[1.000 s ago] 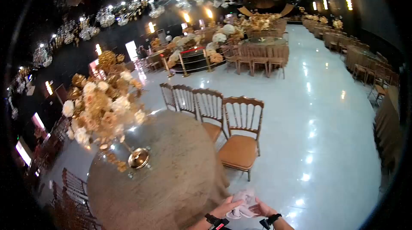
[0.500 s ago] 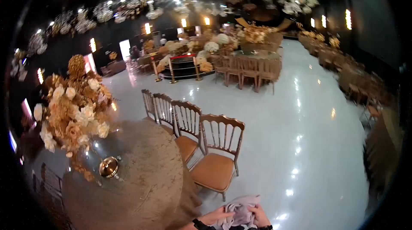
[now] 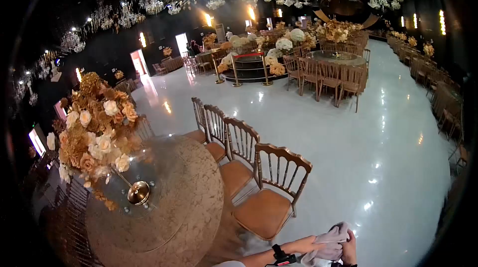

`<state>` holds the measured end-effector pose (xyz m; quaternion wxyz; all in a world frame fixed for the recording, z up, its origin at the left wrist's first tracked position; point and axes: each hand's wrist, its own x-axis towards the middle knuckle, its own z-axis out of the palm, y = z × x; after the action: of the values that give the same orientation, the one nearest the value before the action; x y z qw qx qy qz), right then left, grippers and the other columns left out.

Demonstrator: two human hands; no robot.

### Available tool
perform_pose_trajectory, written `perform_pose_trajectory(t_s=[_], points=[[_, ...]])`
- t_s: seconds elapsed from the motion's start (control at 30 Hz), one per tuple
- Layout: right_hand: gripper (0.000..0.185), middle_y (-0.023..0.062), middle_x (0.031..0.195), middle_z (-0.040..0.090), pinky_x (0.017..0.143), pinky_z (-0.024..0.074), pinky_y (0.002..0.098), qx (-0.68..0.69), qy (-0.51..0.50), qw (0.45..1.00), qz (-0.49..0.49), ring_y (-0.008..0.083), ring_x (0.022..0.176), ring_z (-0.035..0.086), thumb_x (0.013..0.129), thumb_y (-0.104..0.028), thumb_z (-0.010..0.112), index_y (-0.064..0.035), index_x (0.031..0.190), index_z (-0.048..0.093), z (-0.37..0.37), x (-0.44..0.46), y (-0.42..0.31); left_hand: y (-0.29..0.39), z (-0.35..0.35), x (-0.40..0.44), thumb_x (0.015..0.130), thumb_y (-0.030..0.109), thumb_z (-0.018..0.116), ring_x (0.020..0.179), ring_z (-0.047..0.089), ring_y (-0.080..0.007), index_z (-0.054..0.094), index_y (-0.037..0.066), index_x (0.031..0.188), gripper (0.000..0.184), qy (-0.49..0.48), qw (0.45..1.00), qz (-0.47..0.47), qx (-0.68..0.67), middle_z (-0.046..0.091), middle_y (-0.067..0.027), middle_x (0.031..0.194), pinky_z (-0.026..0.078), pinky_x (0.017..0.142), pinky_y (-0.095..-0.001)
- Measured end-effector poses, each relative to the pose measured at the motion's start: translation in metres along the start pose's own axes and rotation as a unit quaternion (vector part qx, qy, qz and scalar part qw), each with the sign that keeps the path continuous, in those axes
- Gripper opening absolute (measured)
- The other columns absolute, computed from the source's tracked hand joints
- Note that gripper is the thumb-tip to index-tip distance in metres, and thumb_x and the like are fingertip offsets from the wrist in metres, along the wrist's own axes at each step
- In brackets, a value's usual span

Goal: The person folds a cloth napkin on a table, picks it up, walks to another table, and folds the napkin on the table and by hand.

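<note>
At the bottom of the view I hold a crumpled pale mauve cloth [image 3: 330, 241] between my two hands. My left hand [image 3: 304, 244] grips its left side, with a black band on that wrist. My right hand [image 3: 350, 250] is wrapped round its right side. Part of the fingers is hidden by the folds. Nearest to my hands is a gold-brown chair [image 3: 264, 213] with a tan seat. Left of it stands a round table [image 3: 194, 202] with a patterned cloth, bearing a tall arrangement of cream and orange flowers [image 3: 97, 137] on a gold stand [image 3: 138, 193].
More chairs [image 3: 234, 175] line the table's right side. Glossy white floor [image 3: 348, 167] runs to the back. Ahead are a round stage [image 3: 249, 70] with a red rope barrier [image 3: 247, 56], and another table [image 3: 336, 58] with chairs. Further tables [image 3: 443, 92] line the right wall.
The view has shifted, so the table, chairs and stage now appear further right and lower. My hands have moved right in the picture, still on the cloth.
</note>
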<state>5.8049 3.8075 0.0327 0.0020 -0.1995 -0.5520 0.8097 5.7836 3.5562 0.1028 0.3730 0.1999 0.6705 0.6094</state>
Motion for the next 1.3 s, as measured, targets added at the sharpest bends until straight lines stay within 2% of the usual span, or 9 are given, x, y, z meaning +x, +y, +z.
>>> perform_pose_trajectory(t_s=[0.17, 0.4, 0.43, 0.47, 0.5, 0.67, 0.8, 0.87, 1.3], points=[[0.05, 0.003, 0.081, 0.055, 0.063, 0.0442, 0.0232, -0.007, 0.002, 1.0, -0.006, 0.0108, 0.071, 0.054, 0.077, 0.013, 0.053, -0.0043, 0.125, 0.049, 0.033, 0.061, -0.034, -0.035, -0.037, 0.042, 0.098, 0.036, 0.055, 0.072, 0.049, -0.0049, 0.06, -0.001, 0.121, 0.043, 0.154, 0.972, -0.036, -0.173, 0.059, 0.0042, 0.086, 0.042, 0.059, -0.0218], [0.042, 0.0083, 0.105, 0.062, 0.088, 0.0444, 0.0281, -0.146, -0.216, 0.96, -0.104, 0.0182, 0.097, 0.058, 0.069, 0.01, 0.05, 0.0006, 0.108, 0.064, 0.047, 0.155, -0.078, -0.07, -0.065, 0.145, 0.097, 0.033, 0.058, 0.079, 0.049, -0.0098, 0.057, -0.002, 0.117, 0.04, 0.382, 0.922, -0.016, -0.056, 0.056, -0.0047, 0.088, 0.042, 0.065, -0.0249], [0.046, 0.0097, 0.113, 0.062, 0.096, 0.0416, 0.0296, -0.198, -0.262, 0.939, -0.104, 0.0209, 0.106, 0.057, 0.067, 0.011, 0.05, 0.0023, 0.109, 0.066, 0.061, 0.173, -0.105, -0.048, -0.085, 0.161, 0.097, 0.033, 0.058, 0.079, 0.049, -0.0098, 0.057, -0.002, 0.117, 0.04, 0.386, 0.922, -0.014, -0.04, 0.056, -0.0047, 0.088, 0.042, 0.065, -0.0249], [0.041, 0.0115, 0.11, 0.066, 0.085, 0.0505, 0.0318, -0.157, -0.285, 0.941, -0.092, 0.0198, 0.095, 0.062, 0.09, -0.023, 0.063, 0.0036, 0.12, 0.058, 0.055, 0.18, -0.135, -0.032, -0.073, 0.166, 0.097, 0.033, 0.058, 0.08, 0.05, -0.0097, 0.058, -0.002, 0.115, 0.039, 0.297, 0.948, -0.114, -0.022, 0.056, -0.0038, 0.089, 0.042, 0.067, -0.0247], [0.042, 0.0144, 0.114, 0.065, 0.092, 0.0479, 0.0337, -0.246, -0.277, 0.918, -0.144, 0.0226, 0.102, 0.061, 0.091, -0.031, 0.061, 0.0039, 0.115, 0.063, 0.05, 0.188, -0.117, -0.019, -0.075, 0.172, 0.097, 0.032, 0.058, 0.08, 0.05, -0.0096, 0.058, -0.002, 0.113, 0.037, 0.203, 0.957, -0.206, 0.003, 0.056, -0.003, 0.09, 0.043, 0.069, -0.0245], [0.047, 0.0161, 0.121, 0.064, 0.101, 0.0415, 0.0374, -0.181, -0.344, 0.911, -0.141, 0.0264, 0.115, 0.056, 0.092, -0.034, 0.056, 0.0025, 0.121, 0.06, 0.042, 0.239, -0.182, -0.085, -0.107, 0.269, 0.097, 0.02, 0.054, 0.08, 0.052, -0.0067, 0.062, 0.003, 0.105, 0.02, 0.217, 0.959, -0.141, -0.119, 0.058, 0.0037, 0.093, 0.043, 0.067, -0.0223], [0.041, 0.0163, 0.112, 0.066, 0.092, 0.048, 0.0351, -0.191, -0.28, 0.911, -0.233, 0.0247, 0.104, 0.061, 0.091, -0.024, 0.056, 0.0024, 0.122, 0.061, 0.017, 0.289, -0.208, -0.076, -0.129, 0.316, 0.097, 0.014, 0.051, 0.064, 0.053, -0.0081, 0.063, 0.002, 0.1, 0.017, 0.336, 0.905, -0.037, -0.26, 0.057, 0.0029, 0.074, 0.044, 0.056, -0.0256], [0.048, 0.0113, 0.112, 0.062, 0.097, 0.0408, 0.0293, -0.13, -0.165, 0.957, -0.198, 0.0211, 0.106, 0.057, 0.066, 0.009, 0.05, 0.0045, 0.112, 0.064, 0.003, 0.318, -0.228, -0.08, -0.165, 0.34, 0.096, 0.014, 0.053, 0.079, 0.056, -0.0077, 0.063, 0.004, 0.108, 0.019, 0.296, 0.913, -0.083, -0.269, 0.062, 0.0009, 0.091, 0.045, 0.065, -0.0237], [0.049, 0.0162, 0.124, 0.058, 0.101, 0.0425, 0.0357, -0.033, 0.143, 0.968, -0.204, 0.0235, 0.114, 0.056, 0.075, 0.003, 0.05, 0.0056, 0.123, 0.056, -0.191, 0.513, -0.334, 0.073, -0.191, 0.687, 0.096, 0.027, 0.057, 0.093, 0.059, -0.0111, 0.064, 0.001, 0.11, 0.03, 0.16, 0.968, -0.005, -0.193, 0.066, -0.0023, 0.102, 0.048, 0.081, -0.0274]])
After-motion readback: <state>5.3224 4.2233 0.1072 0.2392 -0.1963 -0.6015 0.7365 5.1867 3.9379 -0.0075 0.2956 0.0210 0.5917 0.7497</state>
